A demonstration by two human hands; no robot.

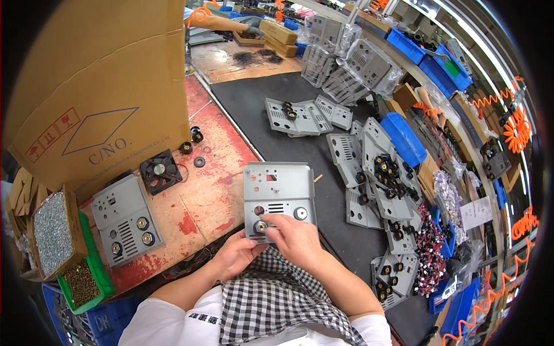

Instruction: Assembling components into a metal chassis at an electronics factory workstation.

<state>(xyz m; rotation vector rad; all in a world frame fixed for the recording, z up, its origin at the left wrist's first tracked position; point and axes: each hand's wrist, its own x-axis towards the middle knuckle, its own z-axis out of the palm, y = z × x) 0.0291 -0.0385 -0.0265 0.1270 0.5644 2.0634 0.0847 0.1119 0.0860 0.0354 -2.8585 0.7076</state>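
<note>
A grey sheet-metal panel (280, 193) with slots and round holes is in front of me, over the table edge. My left hand (235, 255) is closed on its lower left corner. Near that corner, the thumb and fingers of my right hand (295, 237) pinch a silver hex nut (261, 226) around a brass-coloured centre. A second hex nut (300, 213) sits on the panel's right side. To the left lies a similar panel (124, 216), fitted with several black-and-brass connectors (142, 222).
A large cardboard box (104, 75) stands at the left. Beside me are a box of silver screws (55, 230) and a green bin (101, 271) of brass screws. A black fan (160, 172) lies ahead. Grey panels (346, 153) with loose black connectors spread along the black mat (242, 104).
</note>
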